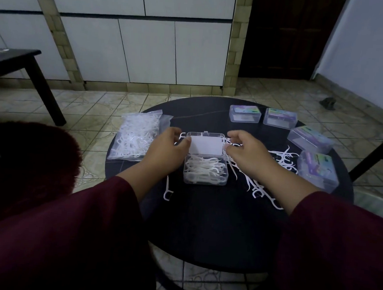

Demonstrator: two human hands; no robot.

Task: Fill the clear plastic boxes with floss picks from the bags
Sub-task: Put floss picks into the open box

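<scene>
Round table (214,225), hands (163,147) on lid (205,144).

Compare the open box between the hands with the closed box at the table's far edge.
The open box has its lid raised and floss picks inside; the far box is shut and looks empty. The open box's lid shows plain white; the far box's top shows a coloured label. Both are clear plastic rectangles on the black table.

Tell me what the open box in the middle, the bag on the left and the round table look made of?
Open box: clear, hard-looking plastic; the white picks show through its walls. Bag: thin, soft transparent plastic film, creased and glinting. Round table: dark, smooth, matte top; whether wood, laminate or stone, the dim light leaves open.
</scene>
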